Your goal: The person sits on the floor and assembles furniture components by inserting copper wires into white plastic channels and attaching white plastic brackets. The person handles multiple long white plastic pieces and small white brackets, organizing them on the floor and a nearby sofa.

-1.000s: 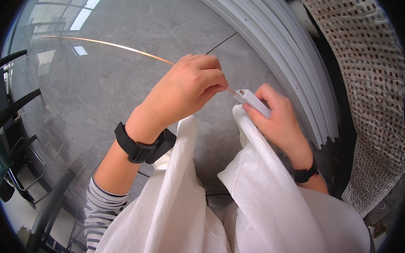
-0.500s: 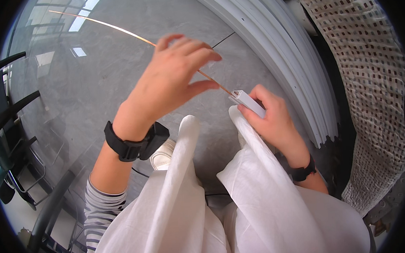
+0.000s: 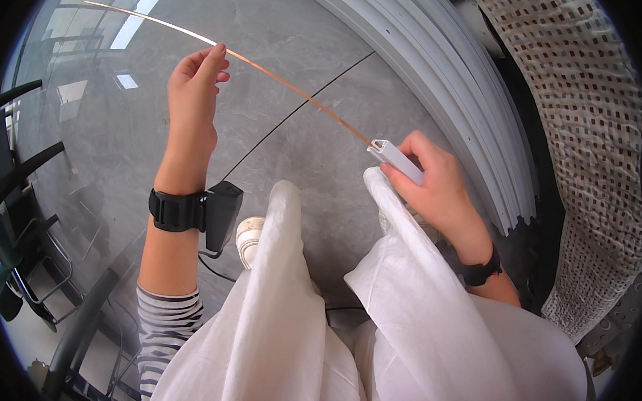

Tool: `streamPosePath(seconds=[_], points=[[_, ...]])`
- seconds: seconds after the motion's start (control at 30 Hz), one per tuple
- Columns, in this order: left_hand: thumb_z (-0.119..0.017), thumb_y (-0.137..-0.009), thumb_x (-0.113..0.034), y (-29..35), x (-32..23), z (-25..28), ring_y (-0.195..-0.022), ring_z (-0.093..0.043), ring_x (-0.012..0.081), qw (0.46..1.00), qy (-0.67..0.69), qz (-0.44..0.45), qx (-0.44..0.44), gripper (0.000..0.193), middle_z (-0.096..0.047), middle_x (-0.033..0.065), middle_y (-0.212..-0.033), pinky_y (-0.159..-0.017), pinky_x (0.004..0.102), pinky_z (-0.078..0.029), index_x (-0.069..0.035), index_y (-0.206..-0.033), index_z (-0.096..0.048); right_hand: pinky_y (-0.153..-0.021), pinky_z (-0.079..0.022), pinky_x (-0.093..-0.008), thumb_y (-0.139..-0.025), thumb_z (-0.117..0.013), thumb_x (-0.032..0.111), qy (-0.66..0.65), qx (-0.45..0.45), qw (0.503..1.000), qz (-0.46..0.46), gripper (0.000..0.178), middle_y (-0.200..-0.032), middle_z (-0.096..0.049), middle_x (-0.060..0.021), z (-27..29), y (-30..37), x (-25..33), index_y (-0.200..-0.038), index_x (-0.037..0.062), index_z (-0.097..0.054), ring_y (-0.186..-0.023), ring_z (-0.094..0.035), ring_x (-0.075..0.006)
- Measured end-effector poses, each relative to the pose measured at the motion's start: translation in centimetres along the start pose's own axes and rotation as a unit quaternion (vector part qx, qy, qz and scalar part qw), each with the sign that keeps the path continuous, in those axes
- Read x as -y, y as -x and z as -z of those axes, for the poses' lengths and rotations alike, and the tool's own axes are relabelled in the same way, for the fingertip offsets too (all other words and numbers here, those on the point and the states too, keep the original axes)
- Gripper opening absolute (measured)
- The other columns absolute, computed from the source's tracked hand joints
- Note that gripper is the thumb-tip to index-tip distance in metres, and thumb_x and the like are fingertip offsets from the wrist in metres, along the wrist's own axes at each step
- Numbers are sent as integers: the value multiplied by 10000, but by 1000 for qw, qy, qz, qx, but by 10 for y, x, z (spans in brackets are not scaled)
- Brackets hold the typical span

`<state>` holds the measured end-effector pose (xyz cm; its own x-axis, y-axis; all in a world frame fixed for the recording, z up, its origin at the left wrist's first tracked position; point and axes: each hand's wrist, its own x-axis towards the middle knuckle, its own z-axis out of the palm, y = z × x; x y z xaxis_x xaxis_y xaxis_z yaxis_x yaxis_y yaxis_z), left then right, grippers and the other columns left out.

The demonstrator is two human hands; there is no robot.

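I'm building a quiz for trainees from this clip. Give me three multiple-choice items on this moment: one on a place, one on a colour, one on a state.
1. Where does the thin strip end?
A. At the white channel piece
B. On the floor
C. In a box

2. What colour is the strip?
A. Blue
B. Copper-orange
C. Green

3. How is the left hand placed?
A. Flat on the knee
B. Raised, fingertips on the strip
C. Holding a shoe

Answers:
1 A, the strip runs into the open end of the piece gripped by the right hand.
2 B, it shows copper-orange against the grey floor.
3 B, the hand is lifted with fingertips pinching the strip.
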<state>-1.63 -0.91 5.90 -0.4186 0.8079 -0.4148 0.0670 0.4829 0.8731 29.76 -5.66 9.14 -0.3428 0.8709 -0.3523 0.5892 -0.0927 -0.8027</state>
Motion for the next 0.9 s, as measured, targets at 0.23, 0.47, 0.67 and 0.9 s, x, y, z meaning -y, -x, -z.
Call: streamPosePath(seconds=[0.23,0.47,0.67,0.9], points=[[-752,-888,-296,-32,3,8,-840,-607,71,998,57,32,-24,375,-703,24,-1008,-744,223,-430,-14,-1115,-655,-638,-494,-369,-856,-726,109,-3,4,1000,3,213,-819,-651,-149,1,0,0,-899,9,-543,-706,-646,-289],[-743,-886,-173,-33,-5,13,-775,-553,53,990,131,-11,53,182,-707,12,-944,-709,210,-434,-42,-989,-667,-640,-491,-371,-854,-724,108,0,5,1000,-12,211,-823,-650,-144,2,-2,0,-895,8,-543,-711,-647,-282],[-738,-882,-108,94,16,-76,-874,-578,85,953,166,100,234,118,-673,-7,-891,-803,231,-442,-68,-962,-662,-643,-487,-366,-851,-729,110,-19,-9,1000,4,212,-824,-650,-143,-3,-7,2,-896,8,-548,-718,-641,-279],[-642,-962,-239,44,6,-40,-766,-539,69,969,216,62,105,301,-668,27,-1022,-718,227,-432,3,-1141,-648,-639,-486,-363,-847,-732,105,-16,-7,1000,-6,211,-816,-649,-140,1,-3,1,-897,10,-549,-710,-637,-278]])
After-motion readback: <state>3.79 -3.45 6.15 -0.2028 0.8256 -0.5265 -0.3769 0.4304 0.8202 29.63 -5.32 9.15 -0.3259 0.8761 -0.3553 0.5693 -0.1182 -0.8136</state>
